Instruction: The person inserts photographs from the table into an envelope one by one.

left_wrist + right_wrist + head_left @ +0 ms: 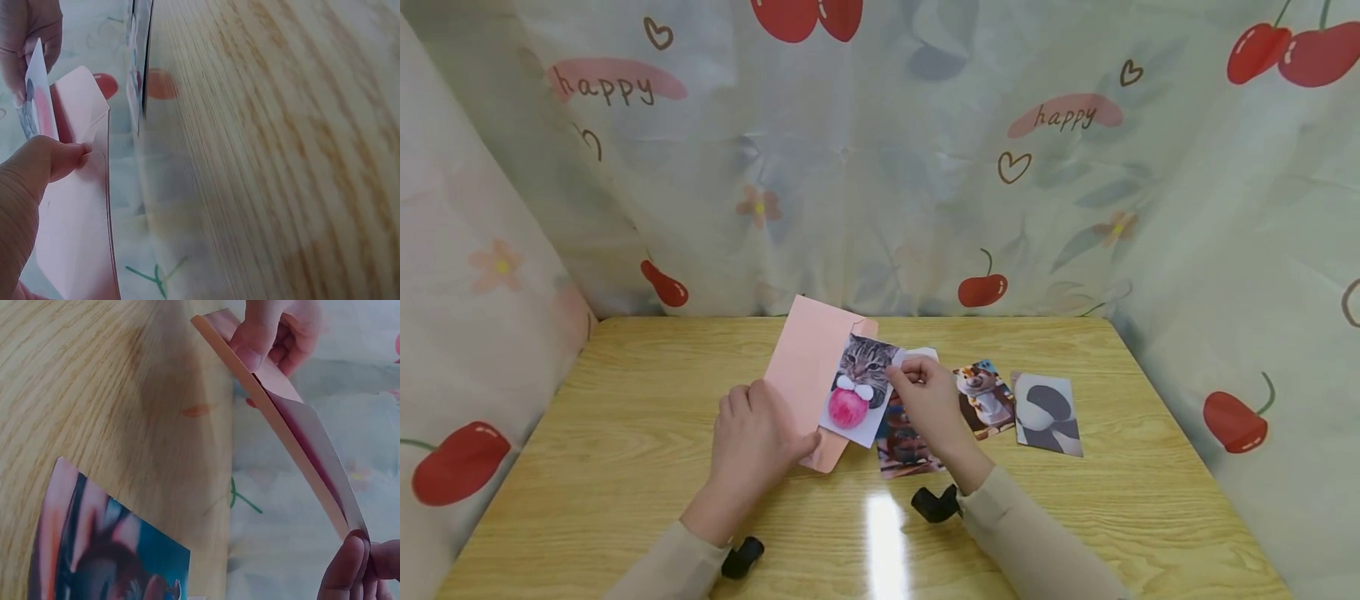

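Observation:
My left hand [752, 442] grips a pink envelope [805, 358] near its lower end, the thumb lying over its right side. In the left wrist view that thumb presses on the envelope [75, 219] close to its mouth. A photo card of a tabby cat with a pink ball [848, 408] is at the envelope's open side. My right hand [932, 400] pinches the card's right edge between thumb and fingers. From the right wrist view, the card [322, 444] stands at the mouth beside the envelope's flap [281, 431]; how far it reaches inside, I cannot tell.
Right of the envelope, a partly covered dark photo card [906, 454] lies under my right hand. Farther right are a card with a dressed animal [985, 400] and a grey-and-white card [1048, 417]. The wooden table [647, 400] meets a cherry-patterned curtain [850, 167].

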`<action>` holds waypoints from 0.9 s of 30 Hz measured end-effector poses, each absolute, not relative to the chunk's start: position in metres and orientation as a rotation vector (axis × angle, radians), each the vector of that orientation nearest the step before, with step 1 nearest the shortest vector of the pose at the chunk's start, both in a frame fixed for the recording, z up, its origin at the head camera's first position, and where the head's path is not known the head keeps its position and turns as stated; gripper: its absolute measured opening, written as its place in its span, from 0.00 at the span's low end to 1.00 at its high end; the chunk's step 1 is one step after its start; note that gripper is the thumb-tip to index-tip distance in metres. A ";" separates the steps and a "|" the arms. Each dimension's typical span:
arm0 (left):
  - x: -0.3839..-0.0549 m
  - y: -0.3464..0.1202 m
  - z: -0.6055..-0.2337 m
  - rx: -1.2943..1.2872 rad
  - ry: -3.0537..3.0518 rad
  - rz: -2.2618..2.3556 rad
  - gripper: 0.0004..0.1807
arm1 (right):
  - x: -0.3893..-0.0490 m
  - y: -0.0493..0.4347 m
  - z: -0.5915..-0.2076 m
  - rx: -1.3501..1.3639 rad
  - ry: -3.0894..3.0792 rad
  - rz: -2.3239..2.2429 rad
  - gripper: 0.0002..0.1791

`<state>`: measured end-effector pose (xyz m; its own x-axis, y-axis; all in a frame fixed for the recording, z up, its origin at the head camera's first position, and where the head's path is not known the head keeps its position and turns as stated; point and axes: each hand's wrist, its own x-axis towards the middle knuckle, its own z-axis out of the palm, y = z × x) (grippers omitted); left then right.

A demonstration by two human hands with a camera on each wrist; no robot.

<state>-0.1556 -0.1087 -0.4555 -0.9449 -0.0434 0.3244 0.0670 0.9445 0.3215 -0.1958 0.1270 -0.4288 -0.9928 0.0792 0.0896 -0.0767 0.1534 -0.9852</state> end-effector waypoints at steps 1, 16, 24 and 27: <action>-0.155 -0.109 -0.455 -0.014 -2.772 -0.478 0.56 | -0.196 0.126 -0.428 -0.007 -2.293 1.980 0.12; -0.154 -0.109 -0.451 0.010 -2.826 -0.454 0.58 | -0.196 0.118 -0.416 0.008 -2.444 2.011 0.12; -0.154 -0.106 -0.453 0.006 -2.815 -0.543 0.57 | -0.206 0.116 -0.423 0.003 -2.528 1.943 0.09; -0.154 -0.103 -0.453 0.014 -2.842 -0.622 0.56 | -0.211 0.115 -0.428 -0.047 -2.534 1.938 0.10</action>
